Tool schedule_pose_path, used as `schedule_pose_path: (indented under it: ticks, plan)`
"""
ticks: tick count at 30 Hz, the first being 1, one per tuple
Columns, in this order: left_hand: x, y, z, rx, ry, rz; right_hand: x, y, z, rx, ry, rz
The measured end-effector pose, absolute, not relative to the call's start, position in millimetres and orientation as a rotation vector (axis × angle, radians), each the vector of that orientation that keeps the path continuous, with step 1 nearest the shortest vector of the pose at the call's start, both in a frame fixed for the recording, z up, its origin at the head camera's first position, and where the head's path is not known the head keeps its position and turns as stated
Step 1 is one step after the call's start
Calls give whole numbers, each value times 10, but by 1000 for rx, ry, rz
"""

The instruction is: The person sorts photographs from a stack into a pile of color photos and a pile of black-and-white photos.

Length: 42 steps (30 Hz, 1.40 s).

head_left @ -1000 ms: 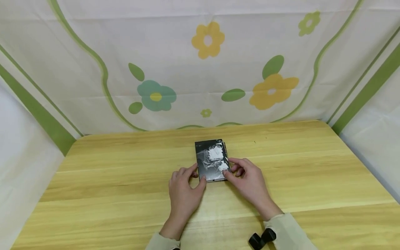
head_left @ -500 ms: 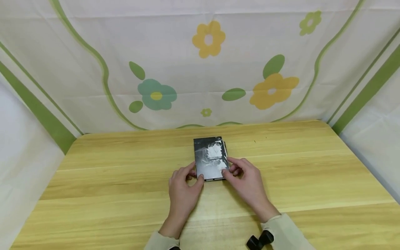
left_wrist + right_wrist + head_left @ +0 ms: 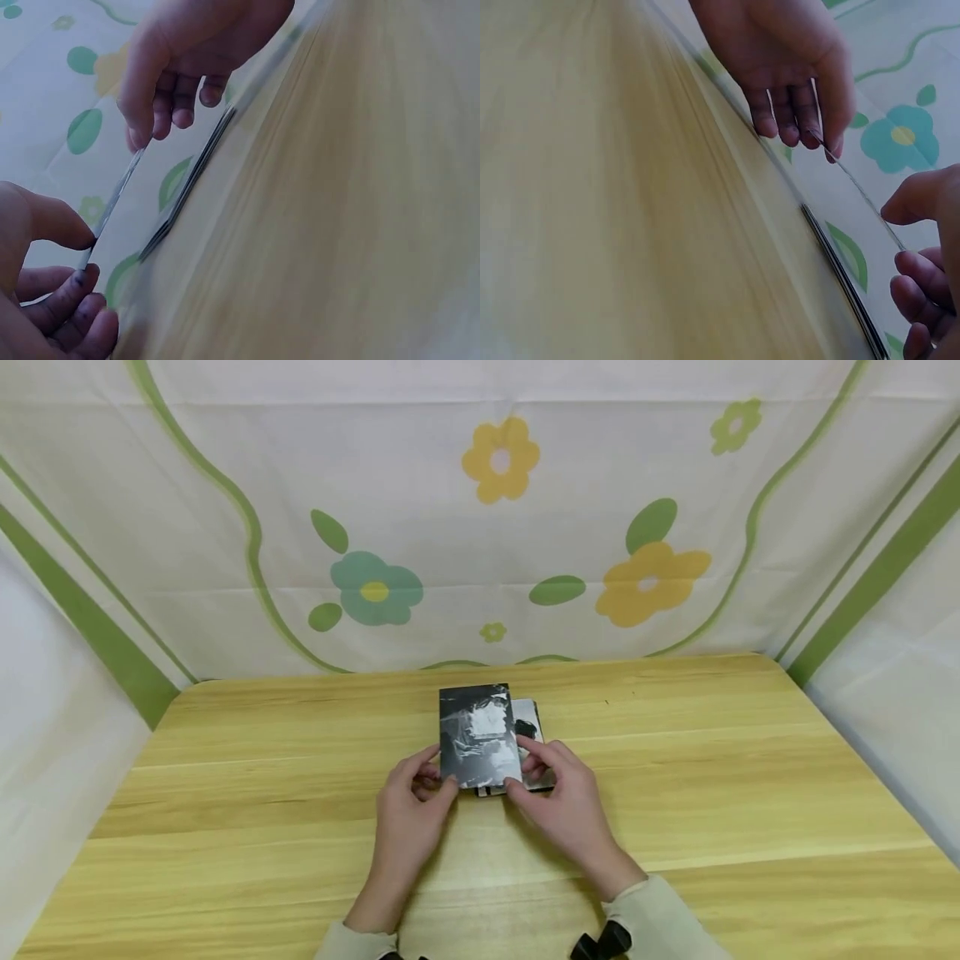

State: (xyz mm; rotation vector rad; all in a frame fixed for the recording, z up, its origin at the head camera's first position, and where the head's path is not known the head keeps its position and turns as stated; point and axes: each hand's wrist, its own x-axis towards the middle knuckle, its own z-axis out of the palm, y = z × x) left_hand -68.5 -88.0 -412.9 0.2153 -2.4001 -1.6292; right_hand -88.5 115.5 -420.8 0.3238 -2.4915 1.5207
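Note:
A black-and-white printed card (image 3: 478, 737) is raised above the table, pinched at its two near corners. My left hand (image 3: 408, 820) holds the left side between thumb and fingers; my right hand (image 3: 567, 802) holds the right side in the same way. Below and to the right lies a small stack of similar cards (image 3: 530, 720), partly covered by the raised one. Seen edge-on in the left wrist view, the thin card (image 3: 118, 196) is apart from the stack (image 3: 193, 176). The right wrist view also shows a gap between the card (image 3: 864, 196) and the stack (image 3: 845, 281).
The wooden table (image 3: 262, 810) spreads out on both sides of the hands. Behind it hangs a white cloth (image 3: 435, 527) printed with flowers and green lines. A black wrist device (image 3: 602, 941) sits at the right sleeve.
Both hands have lifted the top card off the stack and moved it left. The stack beneath has come into view on the right.

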Motion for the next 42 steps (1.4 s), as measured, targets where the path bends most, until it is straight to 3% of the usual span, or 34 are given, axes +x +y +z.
schedule_pose_path:
  ticks: [20, 42]
  plan:
    - [-663, -1848, -3816, 399, -2727, -1343, -908, 257, -4125, 431, -2636, 1636]
    - [-672, -2066, -3886, 347, -2878, -1207, -907, 18, -4165, 409, -2736, 1561]
